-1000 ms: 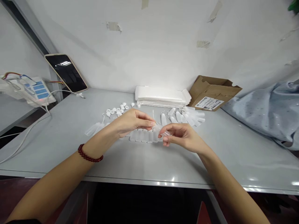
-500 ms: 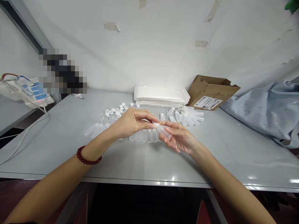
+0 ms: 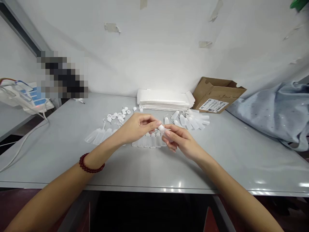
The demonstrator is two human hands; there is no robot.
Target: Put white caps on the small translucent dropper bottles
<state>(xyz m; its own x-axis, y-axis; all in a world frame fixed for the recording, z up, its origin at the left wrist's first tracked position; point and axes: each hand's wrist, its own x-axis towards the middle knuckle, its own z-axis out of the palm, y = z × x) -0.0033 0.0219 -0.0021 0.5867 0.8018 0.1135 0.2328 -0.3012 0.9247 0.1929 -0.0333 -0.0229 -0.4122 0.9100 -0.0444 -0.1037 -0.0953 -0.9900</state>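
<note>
Most of the little clear bottle (image 3: 164, 134) is wrapped up in the right hand (image 3: 178, 138), so no luck seeing its lower end. The left hand (image 3: 144, 125) covers part of the bottle row (image 3: 147, 141) behind it. Something upper left is just a pixelated blob (image 3: 64, 75), could be anything tbh. The power strip (image 3: 42, 107) runs under that mosaic. Light blue fabric (image 3: 272, 112) spills off the right edge, and a green thing (image 3: 299, 4) gets chopped at the top. Carton label (image 3: 213, 105)? Print's too tiny to read.
</note>
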